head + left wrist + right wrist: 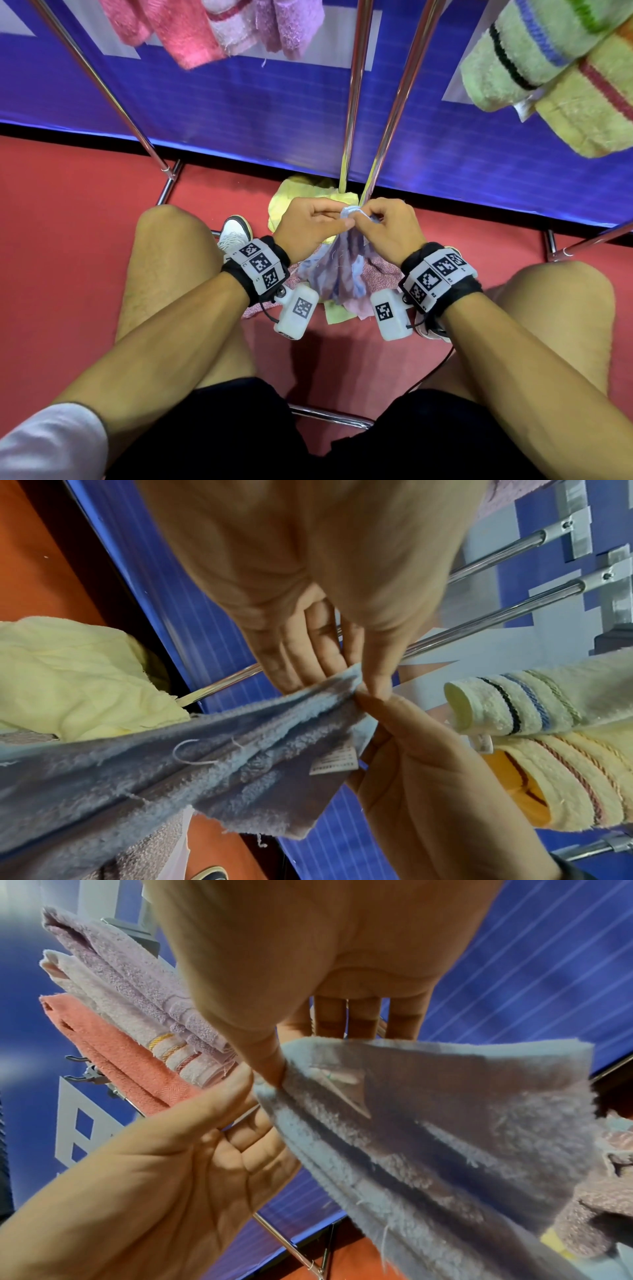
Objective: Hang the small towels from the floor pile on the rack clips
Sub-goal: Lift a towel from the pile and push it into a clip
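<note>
A person sits with bare knees spread over a red floor [85, 212], seen from a head camera looking down. Both hands meet in front of the knees, above a small heap of towels. The left hand [308, 228] and the right hand [390, 228] each pinch the top edge of a pale blue terry towel [342, 274], thumbs and forefingers closed on the cloth and almost touching each other. The towel hangs down from the pinch in loose folds toward the pile.

In the left wrist view the left thumb presses the bunched blue edge against the fingers [308, 653], and a small white care label [334, 761] shows on the towel just below the grip. In the right wrist view the right thumb clamps the same edge, while the towel spreads away to the right.

The pile on the floor [346, 308] holds a crumpled pale yellow cloth [291, 202] behind the hands and a mauve speckled towel [380, 270] under the blue one. It lies at the foot of a chrome tube rack [356, 85], which stands before a blue panelled wall [239, 109].

Pink and lilac towels [212, 31] already hang at the upper left. Green and yellow striped towels [555, 75] hang at the upper right. A white sneaker [234, 233] shows beside the left wrist.
</note>
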Motion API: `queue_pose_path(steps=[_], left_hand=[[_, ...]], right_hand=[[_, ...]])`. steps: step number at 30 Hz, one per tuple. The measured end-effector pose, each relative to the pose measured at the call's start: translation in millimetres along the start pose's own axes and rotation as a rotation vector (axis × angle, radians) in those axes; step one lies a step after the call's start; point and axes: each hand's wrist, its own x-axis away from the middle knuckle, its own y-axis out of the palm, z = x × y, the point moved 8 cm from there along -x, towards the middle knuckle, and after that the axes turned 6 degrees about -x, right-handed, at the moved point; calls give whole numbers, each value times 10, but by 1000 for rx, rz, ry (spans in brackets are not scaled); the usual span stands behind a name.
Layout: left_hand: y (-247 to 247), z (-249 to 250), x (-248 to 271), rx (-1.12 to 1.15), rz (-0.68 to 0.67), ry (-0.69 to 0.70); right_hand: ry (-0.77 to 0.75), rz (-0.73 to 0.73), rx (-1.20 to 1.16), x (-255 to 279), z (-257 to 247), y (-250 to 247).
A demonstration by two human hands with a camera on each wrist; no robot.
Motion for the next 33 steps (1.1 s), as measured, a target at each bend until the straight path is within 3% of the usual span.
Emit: queue_pose_path(steps=[12, 19, 33], left_hand=[[-44, -139, -93, -23, 42, -34], [-39, -43, -70, 32, 36, 23], [-6, -43, -78, -73, -35, 40]], right_hand=[[-15, 18, -156, 21, -98, -17], [-24, 24, -161, 10, -94, -15], [-72, 53, -115, 18, -105, -46]])
